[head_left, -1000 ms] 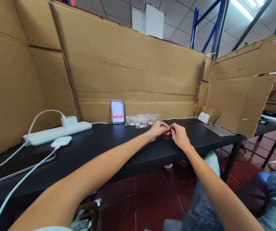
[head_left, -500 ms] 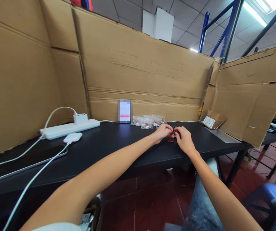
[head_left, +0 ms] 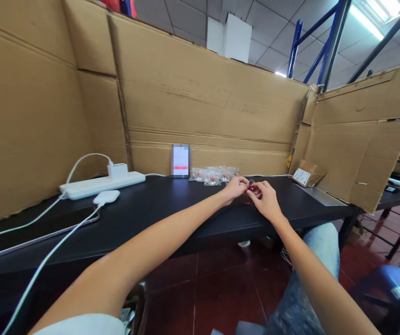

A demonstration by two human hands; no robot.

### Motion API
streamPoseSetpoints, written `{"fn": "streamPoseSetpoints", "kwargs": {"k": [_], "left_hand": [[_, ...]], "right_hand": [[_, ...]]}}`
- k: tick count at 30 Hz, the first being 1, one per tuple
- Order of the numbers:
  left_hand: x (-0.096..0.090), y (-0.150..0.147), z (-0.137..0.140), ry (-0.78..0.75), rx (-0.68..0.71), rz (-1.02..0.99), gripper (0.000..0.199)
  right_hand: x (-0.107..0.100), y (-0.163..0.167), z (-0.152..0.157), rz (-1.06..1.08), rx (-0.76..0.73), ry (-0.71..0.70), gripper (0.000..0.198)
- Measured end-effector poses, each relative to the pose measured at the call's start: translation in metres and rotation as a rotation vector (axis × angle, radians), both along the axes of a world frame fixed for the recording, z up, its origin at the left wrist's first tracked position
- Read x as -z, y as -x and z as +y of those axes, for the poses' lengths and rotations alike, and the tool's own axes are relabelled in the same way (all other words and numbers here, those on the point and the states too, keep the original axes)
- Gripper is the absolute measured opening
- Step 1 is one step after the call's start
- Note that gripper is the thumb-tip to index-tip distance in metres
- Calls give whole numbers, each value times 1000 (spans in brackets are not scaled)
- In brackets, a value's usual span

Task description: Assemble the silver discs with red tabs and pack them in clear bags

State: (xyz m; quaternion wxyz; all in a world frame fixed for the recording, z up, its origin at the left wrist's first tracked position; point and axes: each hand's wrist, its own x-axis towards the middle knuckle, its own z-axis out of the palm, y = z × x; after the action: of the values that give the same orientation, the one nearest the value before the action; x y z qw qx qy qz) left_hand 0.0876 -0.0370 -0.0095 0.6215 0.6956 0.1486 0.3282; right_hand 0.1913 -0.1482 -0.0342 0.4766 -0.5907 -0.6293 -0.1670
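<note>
My left hand (head_left: 235,189) and my right hand (head_left: 264,197) meet over the table near its front edge, fingers closed. Between their fingertips is a small ring-like object with a red part (head_left: 252,187); its exact kind is too small to make out. Part of it is hidden behind the fingers. A little red piece (head_left: 246,203) lies on the black tabletop just below the hands. Behind the left hand lie several clear plastic bags (head_left: 212,176), with red and shiny bits inside.
A phone-like screen (head_left: 180,161) leans against the cardboard wall (head_left: 203,102). To the left are a white power strip (head_left: 102,186), a white charger (head_left: 106,197) with its cable and a dark tablet (head_left: 39,231). A small cardboard packet (head_left: 308,174) stands at the right.
A red part now shows on the object between my fingertips, where only a dark ring showed before. Both hands have shifted slightly, covering more of the red piece on the table.
</note>
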Motion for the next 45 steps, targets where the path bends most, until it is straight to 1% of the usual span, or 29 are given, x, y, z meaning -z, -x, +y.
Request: {"fn": "streamPoseSetpoints", "kwargs": {"k": [3,7,14,20,25,37,45], "left_hand": [[-1,0,-3,-9,19,-1,21],[0,-3,-5,-55,10,-19,25],[5,-4,-1,-72,27,-6,24],[6,-4,-1,-63,46,0,21],[6,-5,-1,-52,8,35,23],[6,-6,5,-49,42,73,19],[10,-5,12,-78,5,114,21]], "right_hand": [[-1,1,0,31,-10,-25,18],[-1,3,-2,44,-43,-29,13],[-1,3,-3,-43,35,2,11],[-3,6,-5,-76,85,6,12],[-4,6,-4,-106,85,17,12],[-3,6,-3,-99,116,59,15],[0,5,5,-110,97,109,14]]}}
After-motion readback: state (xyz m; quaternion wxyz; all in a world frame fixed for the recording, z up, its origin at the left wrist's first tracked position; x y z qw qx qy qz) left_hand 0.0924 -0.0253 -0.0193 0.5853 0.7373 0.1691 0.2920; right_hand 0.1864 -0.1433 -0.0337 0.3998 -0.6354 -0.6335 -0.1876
